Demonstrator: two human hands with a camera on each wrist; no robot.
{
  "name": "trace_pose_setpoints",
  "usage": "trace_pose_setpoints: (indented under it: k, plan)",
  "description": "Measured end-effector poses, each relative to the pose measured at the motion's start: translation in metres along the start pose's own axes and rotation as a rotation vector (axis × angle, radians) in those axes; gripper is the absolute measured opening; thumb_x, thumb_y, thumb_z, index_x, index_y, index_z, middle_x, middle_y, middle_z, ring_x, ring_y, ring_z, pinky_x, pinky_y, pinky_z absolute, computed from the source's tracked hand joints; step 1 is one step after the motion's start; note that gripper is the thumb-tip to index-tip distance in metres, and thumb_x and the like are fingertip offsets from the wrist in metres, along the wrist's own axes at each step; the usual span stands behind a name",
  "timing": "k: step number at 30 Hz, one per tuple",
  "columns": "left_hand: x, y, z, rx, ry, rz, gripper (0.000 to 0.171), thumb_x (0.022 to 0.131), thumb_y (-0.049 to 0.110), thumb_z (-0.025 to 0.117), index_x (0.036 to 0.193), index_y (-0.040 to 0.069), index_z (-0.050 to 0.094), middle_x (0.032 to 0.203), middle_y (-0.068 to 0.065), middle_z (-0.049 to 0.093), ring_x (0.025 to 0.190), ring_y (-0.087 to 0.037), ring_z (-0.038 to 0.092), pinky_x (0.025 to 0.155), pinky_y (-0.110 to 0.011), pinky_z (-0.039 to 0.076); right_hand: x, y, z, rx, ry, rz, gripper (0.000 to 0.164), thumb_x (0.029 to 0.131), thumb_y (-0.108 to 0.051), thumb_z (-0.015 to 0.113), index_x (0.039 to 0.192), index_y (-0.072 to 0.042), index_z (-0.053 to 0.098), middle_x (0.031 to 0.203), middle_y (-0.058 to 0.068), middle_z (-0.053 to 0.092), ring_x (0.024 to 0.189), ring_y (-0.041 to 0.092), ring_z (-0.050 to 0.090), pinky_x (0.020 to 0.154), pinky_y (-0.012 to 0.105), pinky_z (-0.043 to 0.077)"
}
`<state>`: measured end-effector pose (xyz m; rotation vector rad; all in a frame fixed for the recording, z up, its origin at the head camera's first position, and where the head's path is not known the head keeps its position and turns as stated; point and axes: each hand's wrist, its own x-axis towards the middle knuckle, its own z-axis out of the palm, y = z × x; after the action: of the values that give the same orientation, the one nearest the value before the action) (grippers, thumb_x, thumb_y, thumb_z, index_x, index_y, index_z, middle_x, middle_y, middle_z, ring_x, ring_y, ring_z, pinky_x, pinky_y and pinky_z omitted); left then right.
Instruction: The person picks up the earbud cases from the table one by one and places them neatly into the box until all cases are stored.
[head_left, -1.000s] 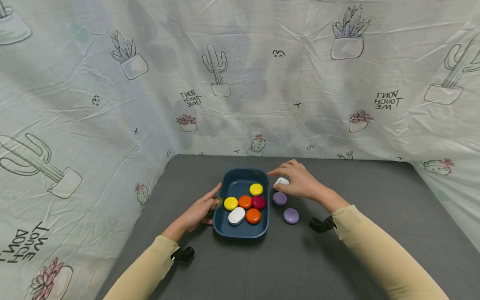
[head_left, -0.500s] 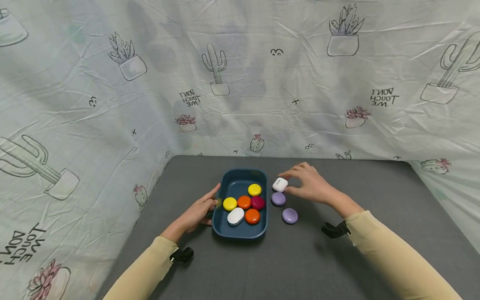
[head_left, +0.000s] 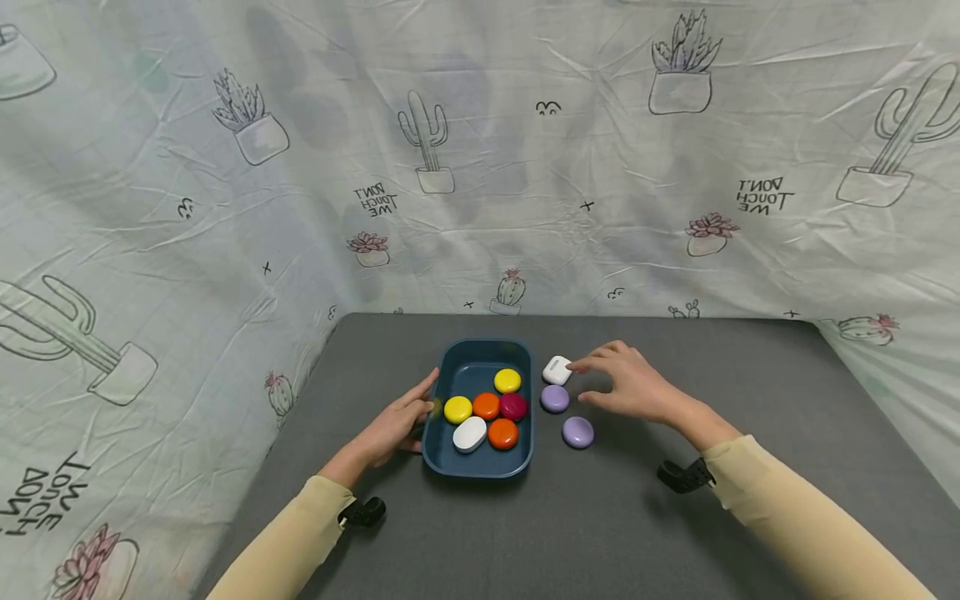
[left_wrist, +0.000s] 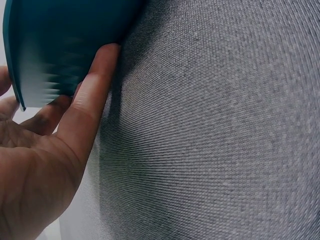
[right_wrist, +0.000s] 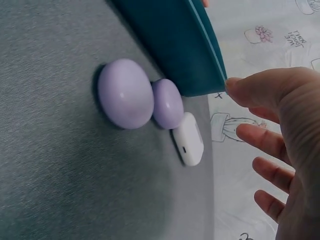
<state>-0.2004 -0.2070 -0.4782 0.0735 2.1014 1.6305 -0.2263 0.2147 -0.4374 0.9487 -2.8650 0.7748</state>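
Observation:
In the head view my left hand (head_left: 400,421) rests against the left outer side of a dark blue tray (head_left: 480,493). Its fingers lie fairly straight, and the left wrist view shows one along the lower wall of the tray (left_wrist: 60,40). My right hand (head_left: 637,385) hovers right of the tray, fingers loosely bent and holding nothing. Close to its fingertips is a small white case with a dark port, like an earbud case (right_wrist: 190,140), lying on the table. Two purple domed discs (head_left: 554,398) (right_wrist: 126,94) sit nearer me; the farther one is beside the case.
Inside the tray lie glossy rounded pieces: two yellow (head_left: 507,381), two orange (head_left: 502,434), one dark red (head_left: 513,407) and a white oval (head_left: 469,435). The grey table (head_left: 517,550) ends at a hanging sheet printed with cacti (head_left: 480,167).
My right hand, earlier round the white case, has let go and drawn back to the right. The case stays on the table. My left hand stays at the tray.

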Motion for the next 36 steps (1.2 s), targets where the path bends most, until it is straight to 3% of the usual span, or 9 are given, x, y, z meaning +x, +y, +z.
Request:
trace_pose_setpoints:
  k: [11, 19, 36]
  plan:
    - [-0.001, 0.008, 0.001, -0.005, -0.001, -0.031, 0.063, 0.108, 0.025, 0.046, 0.161, 0.047, 0.021, 0.169, -0.016, 0.011, 0.135, -0.039, 0.048, 0.078, -0.048, 0.058, -0.016, 0.009, 0.018, -0.028, -0.045, -0.027, 0.049, 0.085, -0.033, 0.082, 0.13, -0.017, 0.072, 0.124, 0.002, 0.067, 0.124, 0.034, 0.049, 0.098, 0.062, 0.037]
    - [-0.001, 0.016, 0.001, -0.061, -0.019, -0.079, 0.064, 0.108, 0.021, 0.044, 0.162, 0.046, 0.021, 0.169, -0.017, 0.013, 0.144, -0.041, 0.037, 0.08, -0.051, 0.057, -0.024, 0.012, 0.027, -0.018, -0.084, -0.017, 0.05, 0.084, -0.035, 0.084, 0.13, -0.02, 0.072, 0.127, 0.001, 0.066, 0.125, 0.034, 0.048, 0.098, 0.063, 0.037]
    - [0.001, 0.015, 0.0, -0.075, -0.022, -0.065, 0.063, 0.109, 0.02, 0.044, 0.162, 0.045, 0.022, 0.17, -0.015, 0.008, 0.15, -0.046, 0.022, 0.083, -0.056, 0.056, -0.033, 0.019, 0.041, 0.087, -0.098, -0.034, 0.053, 0.079, -0.033, 0.089, 0.127, -0.019, 0.072, 0.125, -0.004, 0.068, 0.12, 0.03, 0.052, 0.097, 0.059, 0.039]
